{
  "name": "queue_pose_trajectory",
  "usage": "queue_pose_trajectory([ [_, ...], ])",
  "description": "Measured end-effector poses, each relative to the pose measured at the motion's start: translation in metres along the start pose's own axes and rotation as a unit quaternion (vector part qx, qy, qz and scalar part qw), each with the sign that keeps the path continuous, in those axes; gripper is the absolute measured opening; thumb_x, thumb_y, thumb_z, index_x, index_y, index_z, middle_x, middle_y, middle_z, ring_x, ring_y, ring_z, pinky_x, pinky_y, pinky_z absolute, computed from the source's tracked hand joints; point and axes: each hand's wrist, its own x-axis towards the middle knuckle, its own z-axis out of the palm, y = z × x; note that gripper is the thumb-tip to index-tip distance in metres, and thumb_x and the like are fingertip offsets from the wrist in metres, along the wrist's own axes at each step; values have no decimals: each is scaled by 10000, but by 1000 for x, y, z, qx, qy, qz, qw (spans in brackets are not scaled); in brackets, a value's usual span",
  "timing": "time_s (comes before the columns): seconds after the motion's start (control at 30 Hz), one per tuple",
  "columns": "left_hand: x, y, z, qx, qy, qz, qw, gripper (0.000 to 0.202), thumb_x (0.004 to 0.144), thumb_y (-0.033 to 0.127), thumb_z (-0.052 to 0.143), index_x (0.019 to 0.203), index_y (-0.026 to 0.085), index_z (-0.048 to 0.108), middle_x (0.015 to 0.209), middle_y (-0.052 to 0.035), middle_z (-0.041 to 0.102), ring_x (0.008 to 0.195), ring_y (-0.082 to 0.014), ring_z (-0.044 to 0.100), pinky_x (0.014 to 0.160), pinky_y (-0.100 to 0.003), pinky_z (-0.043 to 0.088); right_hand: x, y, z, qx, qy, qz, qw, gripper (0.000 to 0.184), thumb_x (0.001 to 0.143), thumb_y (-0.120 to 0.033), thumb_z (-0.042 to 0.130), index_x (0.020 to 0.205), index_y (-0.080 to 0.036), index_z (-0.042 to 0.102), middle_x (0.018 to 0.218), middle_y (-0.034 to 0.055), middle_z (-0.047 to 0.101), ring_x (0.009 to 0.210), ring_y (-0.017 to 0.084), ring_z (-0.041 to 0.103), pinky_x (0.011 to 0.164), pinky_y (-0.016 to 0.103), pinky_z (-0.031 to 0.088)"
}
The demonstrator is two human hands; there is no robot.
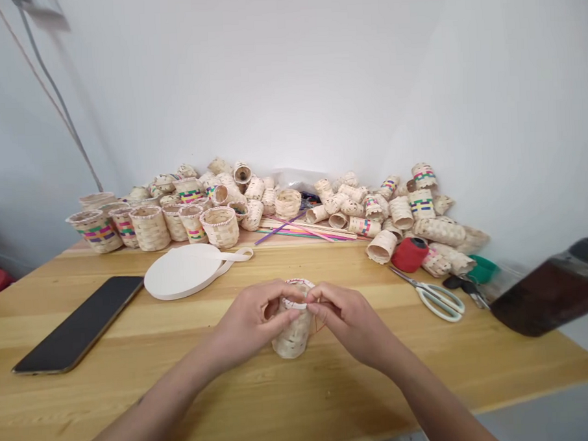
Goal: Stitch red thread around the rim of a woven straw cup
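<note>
A small woven bamboo basket [293, 341] stands upright on the table in front of me, a white strip and reddish stitching around its rim. My left hand [261, 311] grips the basket by its rim, thumb outside and fingers over the top. At the right side of the rim, my right hand [344, 312] is closed in a pinch. Red thread [319, 326] hangs in a loose loop below its fingers; whether a needle is in the pinch is hidden.
Finished-looking baskets [149, 228] stand at the back left, with a heap of woven pieces [351, 202] along the wall. A roll of white tape [182, 271], a phone [81, 324], scissors [438, 300], a red thread spool [409, 254] and a dark container [545, 294] lie around.
</note>
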Motion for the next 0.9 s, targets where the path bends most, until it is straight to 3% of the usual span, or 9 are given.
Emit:
queue_pose_trajectory([
  [0.13,2,-13,-8,-46,0,-9,999,290,828,266,585,1109,196,594,1112,-96,636,937,-208,596,825,-343,488,0,6,-4,20,-12,-13,1000,136,913,-185,496,827,-220,596,760,-29,613,694,135,546,637,218,375],
  [0.2,3,-23,-5,-102,-30,-42,993,398,806,298,618,1187,207,549,1239,-111,583,1103,-244,555,928,-390,454,0,8,-6,22,-17,-15,1000,133,916,-184,492,841,-221,596,793,-22,624,725,140,555,657,222,379],
  [0.3,3,-38,9,-214,-79,-92,969,607,769,345,671,1315,220,436,1332,-120,523,1199,-269,509,989,-430,422,0,9,-7,23,-18,-11,1000,139,924,-202,476,853,-225,593,806,-16,626,741,148,563,668,232,384],
  [0.43,1,-46,26,-284,-61,-112,950,787,736,369,714,1399,205,322,1377,-149,477,1236,-288,476,1013,-443,399,-1,10,-6,24,-9,-6,1000,141,919,-212,481,833,-222,593,760,-25,609,700,142,551,643,229,376],
  [0.6,1,-37,31,-315,-38,-143,938,734,754,378,693,1378,198,352,1328,-145,528,1189,-293,520,968,-433,436,-1,11,-3,21,7,-3,1000,140,913,-206,495,820,-219,599,756,-26,615,693,138,553,636,228,374],
  [0.7,0,-31,29,-327,-22,-165,930,715,777,380,661,1383,193,332,1293,-137,557,1146,-275,553,930,-397,462,-4,7,-2,23,31,10,999,111,917,-233,506,974,-235,601,824,-19,643,720,144,577,658,233,399],
  [0.8,0,-29,27,-317,12,-169,933,705,772,361,656,1374,184,334,1318,-126,537,1182,-261,524,956,-361,439,-11,2,-4,16,68,30,997,235,954,-261,432,1172,-246,519,925,6,656,802,158,604,703,247,425],
  [0.9,0,-30,26,-293,32,-169,940,701,773,351,648,1374,185,329,1332,-121,522,1202,-260,503,983,-358,413,-18,-2,-3,-5,79,35,996,224,973,-227,366,1126,-235,529,1008,27,659,902,168,611,748,255,427],
])
